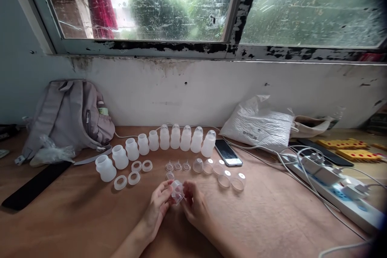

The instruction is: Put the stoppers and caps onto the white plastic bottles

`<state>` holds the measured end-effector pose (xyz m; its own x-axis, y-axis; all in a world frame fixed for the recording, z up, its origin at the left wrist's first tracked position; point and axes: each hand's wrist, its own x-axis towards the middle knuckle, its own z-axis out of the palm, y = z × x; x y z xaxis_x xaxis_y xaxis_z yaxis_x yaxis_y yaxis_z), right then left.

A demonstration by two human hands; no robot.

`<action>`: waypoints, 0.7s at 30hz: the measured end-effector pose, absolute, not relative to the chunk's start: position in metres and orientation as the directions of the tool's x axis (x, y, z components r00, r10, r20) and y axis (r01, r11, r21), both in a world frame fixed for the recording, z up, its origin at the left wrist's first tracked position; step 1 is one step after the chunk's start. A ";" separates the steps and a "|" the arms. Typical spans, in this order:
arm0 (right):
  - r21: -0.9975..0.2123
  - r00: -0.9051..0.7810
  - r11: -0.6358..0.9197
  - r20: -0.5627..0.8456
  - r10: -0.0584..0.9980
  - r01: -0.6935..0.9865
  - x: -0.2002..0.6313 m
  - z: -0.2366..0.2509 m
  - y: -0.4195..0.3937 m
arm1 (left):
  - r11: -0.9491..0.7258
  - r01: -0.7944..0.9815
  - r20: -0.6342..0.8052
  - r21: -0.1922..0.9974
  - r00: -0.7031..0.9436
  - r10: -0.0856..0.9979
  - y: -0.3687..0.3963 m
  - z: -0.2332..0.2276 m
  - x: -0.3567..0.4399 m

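Note:
My left hand (157, 206) and my right hand (196, 205) meet at the middle of the wooden table (75, 221), both pinching one small clear plastic cap (177, 190). Beyond them runs a curved row of translucent white bottles (169, 139); those on the right wear clear caps, those on the left stand without. White rings (133, 172) lie in front of the left bottles. Small clear nipples (177, 165) and several clear caps (225, 175) lie just past my fingers.
A grey backpack (68, 115) leans on the wall at the left, with a black strip (34, 185) and a knife (92, 156) near it. A phone (228, 152), a white plastic bag (260, 123), a power strip (338, 187) with cables and yellow boards (347, 147) are on the right.

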<state>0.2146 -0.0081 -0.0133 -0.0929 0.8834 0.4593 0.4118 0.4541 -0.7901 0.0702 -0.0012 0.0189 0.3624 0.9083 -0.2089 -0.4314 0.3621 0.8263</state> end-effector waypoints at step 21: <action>-0.767 0.042 0.457 0.530 0.847 0.450 0.210 -0.001 -0.006 | 0.337 -0.296 -0.173 0.893 0.466 0.868 -0.010 0.015 0.079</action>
<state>0.2096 -0.0060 -0.0005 0.0421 0.8472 0.5296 0.4503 0.4570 -0.7670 0.0789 -0.0099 0.0154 0.4662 0.8676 -0.1731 -0.2964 0.3375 0.8934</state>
